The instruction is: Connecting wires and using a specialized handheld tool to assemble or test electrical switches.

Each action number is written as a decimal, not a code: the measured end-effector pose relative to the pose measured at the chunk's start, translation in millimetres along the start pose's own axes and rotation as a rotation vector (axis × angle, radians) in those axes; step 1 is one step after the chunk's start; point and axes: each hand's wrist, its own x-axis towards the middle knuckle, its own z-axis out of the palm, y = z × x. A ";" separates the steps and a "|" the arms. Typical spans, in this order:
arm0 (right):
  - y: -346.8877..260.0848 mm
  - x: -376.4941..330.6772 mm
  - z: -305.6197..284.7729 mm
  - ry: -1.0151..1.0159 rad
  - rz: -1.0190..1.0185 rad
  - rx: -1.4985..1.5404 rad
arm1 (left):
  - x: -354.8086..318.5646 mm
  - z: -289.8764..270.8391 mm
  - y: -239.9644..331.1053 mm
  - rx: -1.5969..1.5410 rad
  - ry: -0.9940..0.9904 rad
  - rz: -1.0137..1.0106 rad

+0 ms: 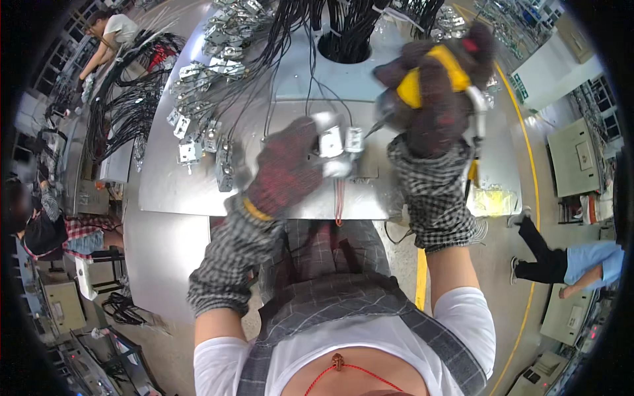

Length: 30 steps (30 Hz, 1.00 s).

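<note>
My left hand [287, 158], in a dark red knit glove with a yellow cuff, is closed on a small silver metal fitting [331, 141] over the near edge of the metal table. Right beside it is a second small silver piece [354, 139] with a thin black cable running up from it. My right hand [432, 112], gloved too and smeared by motion, grips a black-and-yellow power driver [409, 89]. The driver's thin tip points left toward the fitting, apart from it. A pale hose or cord hangs at the right wrist.
Bundled black cables [343, 46] come through a round hole in a grey panel. Several silver fittings [188, 150] on cables lie at the table's left. A yellow label or packet [495, 201] lies at the right corner. Other people work at the left; another person [568, 264] is at the right.
</note>
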 end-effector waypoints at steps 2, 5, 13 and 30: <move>-8.7 8.0 -25.6 0.058 0.199 0.158 | 28.2 13.0 4.4 0.032 -0.038 0.220; -6.2 11.4 -37.3 0.134 0.048 0.071 | 27.9 9.5 5.0 -0.026 -0.175 0.030; 1.6 -6.0 -20.8 0.059 0.051 0.037 | 28.6 0.5 -5.5 0.096 -0.268 -0.108; 8.4 -20.8 -17.0 -0.037 0.015 0.044 | 44.4 7.6 11.4 0.243 -0.458 -0.183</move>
